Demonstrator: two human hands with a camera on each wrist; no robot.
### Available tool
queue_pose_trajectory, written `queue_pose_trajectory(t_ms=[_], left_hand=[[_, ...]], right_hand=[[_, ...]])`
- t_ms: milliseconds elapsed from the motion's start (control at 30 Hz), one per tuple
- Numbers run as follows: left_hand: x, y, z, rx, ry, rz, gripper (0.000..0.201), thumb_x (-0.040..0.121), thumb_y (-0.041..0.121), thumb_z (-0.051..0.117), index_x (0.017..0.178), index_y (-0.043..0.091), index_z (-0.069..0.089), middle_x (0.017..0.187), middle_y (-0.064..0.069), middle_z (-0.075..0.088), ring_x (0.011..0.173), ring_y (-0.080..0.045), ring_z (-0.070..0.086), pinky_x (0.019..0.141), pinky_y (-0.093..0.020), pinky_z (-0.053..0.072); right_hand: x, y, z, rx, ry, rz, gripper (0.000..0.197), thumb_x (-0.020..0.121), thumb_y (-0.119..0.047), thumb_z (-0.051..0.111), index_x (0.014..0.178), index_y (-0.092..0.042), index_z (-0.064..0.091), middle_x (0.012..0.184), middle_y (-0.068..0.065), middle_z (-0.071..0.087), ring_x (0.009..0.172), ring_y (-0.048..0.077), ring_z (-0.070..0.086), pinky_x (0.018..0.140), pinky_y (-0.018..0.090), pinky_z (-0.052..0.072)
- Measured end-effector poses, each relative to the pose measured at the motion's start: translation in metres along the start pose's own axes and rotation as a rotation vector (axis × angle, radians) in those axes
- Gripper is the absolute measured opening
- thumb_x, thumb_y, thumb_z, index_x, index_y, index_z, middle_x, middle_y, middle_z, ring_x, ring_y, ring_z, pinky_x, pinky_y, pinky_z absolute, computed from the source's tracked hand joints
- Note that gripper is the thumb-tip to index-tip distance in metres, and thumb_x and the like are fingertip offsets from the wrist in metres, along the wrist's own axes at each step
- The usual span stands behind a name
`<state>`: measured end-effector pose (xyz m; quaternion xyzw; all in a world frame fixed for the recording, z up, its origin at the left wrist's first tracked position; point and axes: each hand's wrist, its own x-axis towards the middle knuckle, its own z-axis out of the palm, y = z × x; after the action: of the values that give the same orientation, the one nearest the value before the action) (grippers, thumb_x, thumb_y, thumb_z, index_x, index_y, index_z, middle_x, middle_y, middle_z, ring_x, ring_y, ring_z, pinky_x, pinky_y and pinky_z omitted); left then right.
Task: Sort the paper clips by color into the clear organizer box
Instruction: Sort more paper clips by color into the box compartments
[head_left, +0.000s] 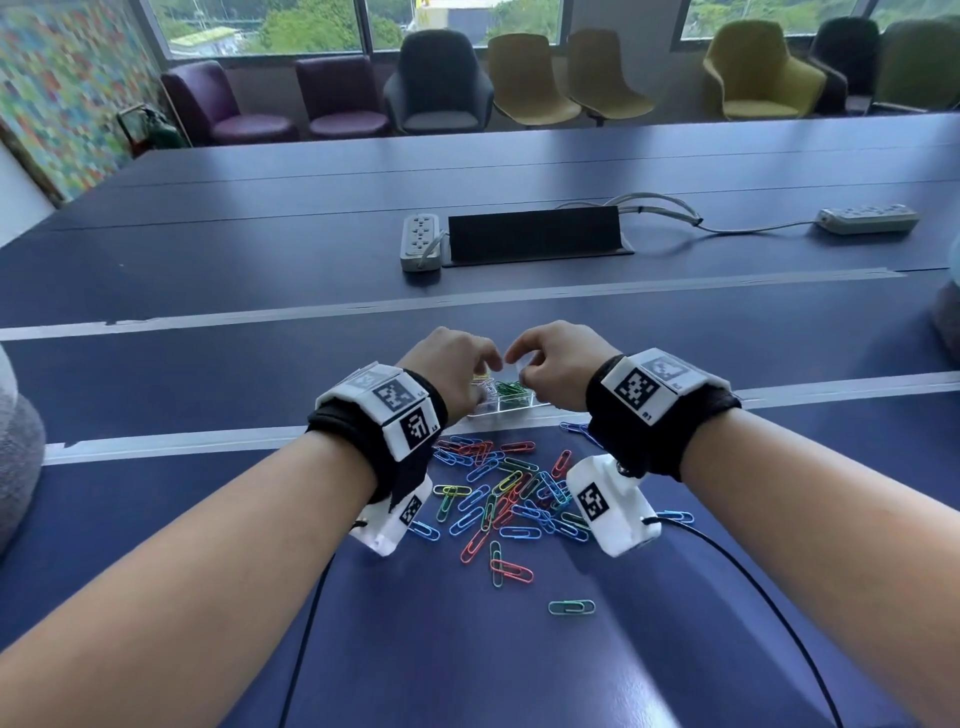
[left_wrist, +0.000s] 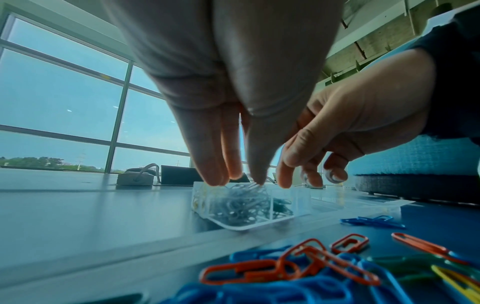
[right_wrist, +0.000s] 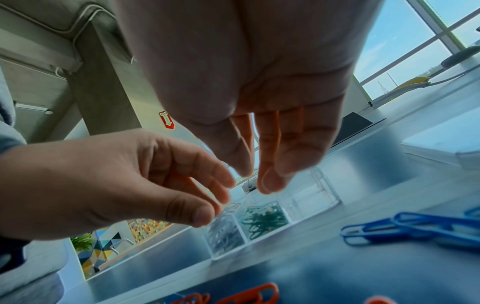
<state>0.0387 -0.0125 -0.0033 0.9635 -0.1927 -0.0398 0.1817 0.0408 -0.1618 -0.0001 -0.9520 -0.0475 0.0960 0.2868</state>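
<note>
A small clear plastic organizer box (head_left: 511, 406) sits on a dark blue table (head_left: 208, 291), holding silver, green and yellow clips in separate compartments. Both hands hover just above the box: the left hand (head_left: 451, 370) has loosely bunched fingers, the right hand (head_left: 558, 364) relaxed fingers; neither visibly holds anything. A scattered pile of coloured paper clips (head_left: 511, 493) lies nearer the person than the box.

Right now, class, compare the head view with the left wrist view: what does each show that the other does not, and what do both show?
Only the head view shows the two wrist bands, the chairs and the whole clip pile.

Only the left wrist view shows the silver clips filling one compartment, under the left fingertips.

Both show the left hand, the right hand, the clear organizer box and loose orange clips.
</note>
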Motion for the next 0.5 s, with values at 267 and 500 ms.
queue_pose_trajectory(t_ms=[267, 500], left_hand=[[0.006, 0.000, 0.004, -0.009, 0.006, -0.025, 0.016, 0.083, 0.010, 0.064, 0.093, 0.010, 0.076, 0.092, -0.007, 0.075, 0.088, -0.021, 0.068, 0.088, -0.032, 0.053], [0.005, 0.003, 0.008, 0.028, 0.004, -0.035, 0.019, 0.085, 0.012, 0.064, 0.102, 0.013, 0.071, 0.096, -0.006, 0.073, 0.090, -0.022, 0.066, 0.088, -0.033, 0.052]], right_hand=[[-0.003, 0.001, 0.002, -0.045, 0.011, -0.022, 0.035, 0.085, -0.011, 0.046, 0.111, -0.023, 0.067, 0.118, 0.006, 0.066, 0.086, 0.020, 0.059, 0.083, 0.026, 0.051], [-0.016, 0.003, -0.001, -0.075, 0.021, -0.111, 0.032, 0.088, -0.012, 0.047, 0.107, -0.024, 0.069, 0.098, 0.000, 0.068, 0.081, 0.018, 0.062, 0.076, 0.023, 0.049]])
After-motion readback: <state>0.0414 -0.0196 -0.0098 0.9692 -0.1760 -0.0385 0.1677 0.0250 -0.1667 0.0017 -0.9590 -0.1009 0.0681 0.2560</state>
